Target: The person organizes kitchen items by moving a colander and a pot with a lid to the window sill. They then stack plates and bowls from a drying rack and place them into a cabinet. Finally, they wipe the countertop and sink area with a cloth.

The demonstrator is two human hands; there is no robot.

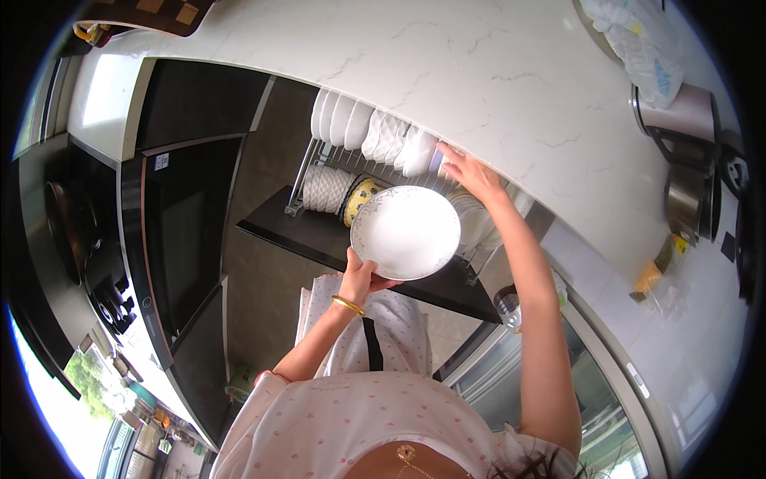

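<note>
A round white dish with a grey leafy pattern along its rim is held by its near edge in my left hand, thumb on top. It hangs above a pull-out drawer with a wire dish rack. My right hand reaches to the rack's right side, fingers apart, beside a bluish dish; whether the fingertips touch it I cannot tell. White bowls stand on edge along the rack's back row. Nearer, a textured white bowl stack sits beside a yellow patterned bowl.
A white marbled countertop overhangs the rack. The dark drawer front sticks out towards me. On the left is a built-in black oven; at the right stand a metal kettle and plastic bags. A bottle stands beyond the drawer's right end.
</note>
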